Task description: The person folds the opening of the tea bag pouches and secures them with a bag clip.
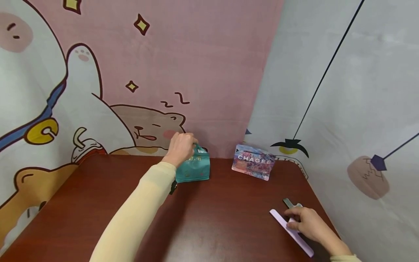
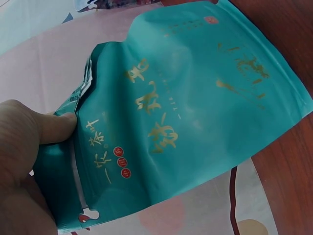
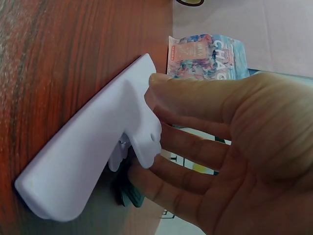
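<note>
In the head view my left hand (image 1: 181, 147) grips the top of a teal tea bag (image 1: 196, 169) at the back of the table. The left wrist view shows the thumb pressed on the folded top of the tea bag (image 2: 161, 112), with gold lettering across its front. My right hand (image 3: 210, 142) is around the handle side of a lavender bag clip (image 3: 88, 132), thumb at its edge and fingers partly hidden behind it. In the head view the clip (image 1: 292, 233) lies at the right. A dark grey-green strip (image 1: 288, 202) shows beside it, partly covered.
A colourful CHAGEE pouch (image 1: 253, 162) stands at the back right of the brown table (image 1: 212, 218). Behind the table hangs a printed cloth (image 1: 203, 72) with cartoon animals, and another pale cloth (image 1: 370, 91) covers the right side.
</note>
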`<state>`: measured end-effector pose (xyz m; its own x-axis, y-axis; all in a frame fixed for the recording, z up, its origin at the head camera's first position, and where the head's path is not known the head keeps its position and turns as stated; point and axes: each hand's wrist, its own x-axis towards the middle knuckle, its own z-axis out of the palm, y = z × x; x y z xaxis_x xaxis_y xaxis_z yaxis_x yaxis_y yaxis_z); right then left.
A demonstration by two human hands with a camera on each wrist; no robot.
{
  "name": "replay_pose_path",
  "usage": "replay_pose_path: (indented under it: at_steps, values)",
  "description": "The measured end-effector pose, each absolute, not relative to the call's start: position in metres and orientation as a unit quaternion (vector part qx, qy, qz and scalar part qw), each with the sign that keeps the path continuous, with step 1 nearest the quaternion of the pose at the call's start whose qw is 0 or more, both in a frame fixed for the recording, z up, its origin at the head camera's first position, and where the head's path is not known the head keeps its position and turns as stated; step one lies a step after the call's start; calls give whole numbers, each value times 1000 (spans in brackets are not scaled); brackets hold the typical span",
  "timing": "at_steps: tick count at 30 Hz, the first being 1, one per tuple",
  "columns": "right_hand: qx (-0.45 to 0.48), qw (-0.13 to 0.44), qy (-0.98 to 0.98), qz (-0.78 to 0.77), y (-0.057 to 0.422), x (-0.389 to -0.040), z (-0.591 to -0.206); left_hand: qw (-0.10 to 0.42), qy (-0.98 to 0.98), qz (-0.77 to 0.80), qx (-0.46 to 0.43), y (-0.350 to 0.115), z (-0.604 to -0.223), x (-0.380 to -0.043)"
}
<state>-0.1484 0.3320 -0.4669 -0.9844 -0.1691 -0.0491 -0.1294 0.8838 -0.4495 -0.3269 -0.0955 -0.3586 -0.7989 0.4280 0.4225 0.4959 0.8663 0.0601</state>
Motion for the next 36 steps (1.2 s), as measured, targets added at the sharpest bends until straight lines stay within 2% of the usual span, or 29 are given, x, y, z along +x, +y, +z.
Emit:
replay_pose_path:
  at_steps: [6,16,23,36]
  values:
    - [-63,50,971,-224,332,-147,-467,203,-945,-85,-243,-97,-360,-327]
    - [-27,35,971,-234,332,-144,-474,214,-941,-77,-251,-95,-361,-328]
    - [-35,20,975,-220,332,-144,-472,212,-942,-78,-246,-97,-360,-328]
    - [-39,41,971,-234,326,-149,-468,200,-945,-85,-246,-97,-360,-329]
